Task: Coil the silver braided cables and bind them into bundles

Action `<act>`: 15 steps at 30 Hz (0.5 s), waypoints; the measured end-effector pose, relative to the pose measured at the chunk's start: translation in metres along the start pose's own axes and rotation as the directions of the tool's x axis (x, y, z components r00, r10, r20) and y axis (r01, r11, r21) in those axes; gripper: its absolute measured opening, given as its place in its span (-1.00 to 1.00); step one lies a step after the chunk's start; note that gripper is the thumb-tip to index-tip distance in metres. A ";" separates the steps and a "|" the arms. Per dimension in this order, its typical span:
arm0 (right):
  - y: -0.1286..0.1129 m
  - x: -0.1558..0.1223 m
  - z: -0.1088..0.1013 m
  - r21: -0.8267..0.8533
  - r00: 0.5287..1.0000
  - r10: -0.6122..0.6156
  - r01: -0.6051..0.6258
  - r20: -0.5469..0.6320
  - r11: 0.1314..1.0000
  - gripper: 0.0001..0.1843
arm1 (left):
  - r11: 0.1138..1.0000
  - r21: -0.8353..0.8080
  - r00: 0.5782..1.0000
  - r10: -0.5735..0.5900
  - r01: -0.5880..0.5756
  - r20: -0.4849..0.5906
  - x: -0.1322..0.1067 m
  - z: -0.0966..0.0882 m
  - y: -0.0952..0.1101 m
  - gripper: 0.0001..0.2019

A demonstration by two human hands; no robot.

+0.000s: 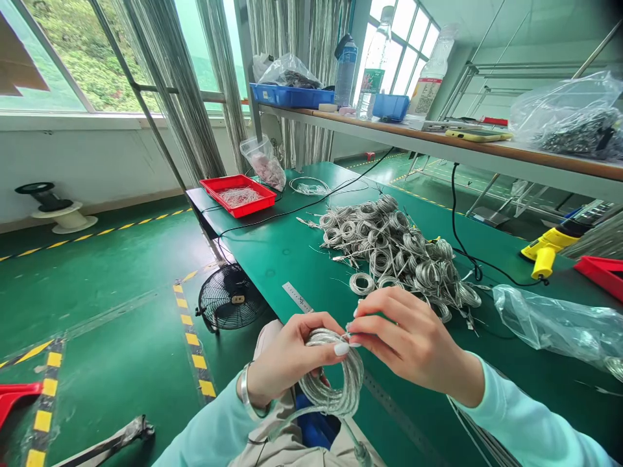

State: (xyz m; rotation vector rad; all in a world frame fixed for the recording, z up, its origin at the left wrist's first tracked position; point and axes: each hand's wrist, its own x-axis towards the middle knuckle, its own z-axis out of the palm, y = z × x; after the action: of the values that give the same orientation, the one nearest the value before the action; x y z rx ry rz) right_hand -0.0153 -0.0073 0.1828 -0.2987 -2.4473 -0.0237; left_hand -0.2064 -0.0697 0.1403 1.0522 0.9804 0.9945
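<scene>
My left hand (296, 357) is closed round the upper left side of a coil of clear-jacketed silvery cable (353, 383), thumb on the front. Loose cable ends hang below the coil, over my lap. My right hand (413, 334) pinches at the coil's top right, its thumb and fingertips meeting close to my left thumb. Something small and thin shows between those fingertips, too small to name. Beyond my hands, a heap of similar small cable coils (384, 240) lies on the green table (272, 253). A steel ruler (296, 297) lies partly behind my left hand.
A red tray (238, 196) with thin pale pieces sits at the table's far left. To the right are a yellow heat gun (549, 250) and a clear plastic bag (555, 318). A shelf (438, 139) with bottles overhangs the back. A black fan (231, 298) stands on the floor.
</scene>
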 end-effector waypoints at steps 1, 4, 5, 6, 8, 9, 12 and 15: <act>-0.001 0.001 0.001 0.026 1.000 0.016 -0.016 0.010 1.000 -0.94 | 1.000 0.011 1.000 0.000 0.000 -0.004 0.000 0.001 0.001 -0.65; -0.003 0.002 0.002 0.222 0.989 0.132 -0.144 0.070 0.964 -0.93 | 1.000 0.025 1.000 0.000 0.000 -0.009 0.000 0.002 0.002 -0.66; -0.004 0.002 0.003 0.301 0.978 0.182 -0.206 0.106 0.931 -0.91 | 1.000 0.025 1.000 0.005 -0.005 -0.008 0.000 0.003 0.002 -0.67; -0.005 0.002 0.004 0.373 0.963 0.231 -0.268 0.143 0.888 -0.90 | 1.000 0.026 1.000 0.013 -0.013 -0.007 0.001 0.003 0.001 -0.69; -0.007 0.002 0.005 0.484 0.924 0.315 -0.381 0.215 0.788 -0.87 | 0.999 0.037 0.999 0.034 -0.034 -0.011 0.002 0.002 0.001 -0.71; -0.007 0.002 0.006 0.527 0.904 0.349 -0.427 0.246 0.735 -0.86 | 0.998 0.044 0.999 0.043 -0.042 -0.010 0.002 0.002 0.001 -0.72; -0.009 0.001 0.008 0.633 0.853 0.416 -0.516 0.317 0.577 -0.84 | 0.996 0.066 0.998 0.060 -0.061 0.006 0.002 0.002 0.002 -0.74; -0.008 0.000 0.011 0.694 0.826 0.427 -0.550 0.368 0.466 -0.84 | 0.996 0.067 0.997 0.062 -0.065 0.035 0.002 0.002 0.003 -0.74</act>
State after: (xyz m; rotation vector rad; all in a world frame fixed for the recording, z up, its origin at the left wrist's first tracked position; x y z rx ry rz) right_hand -0.0236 -0.0143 0.1750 -0.6026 -2.1412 1.3448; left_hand -0.2043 -0.0682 0.1432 1.1590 0.9647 0.9987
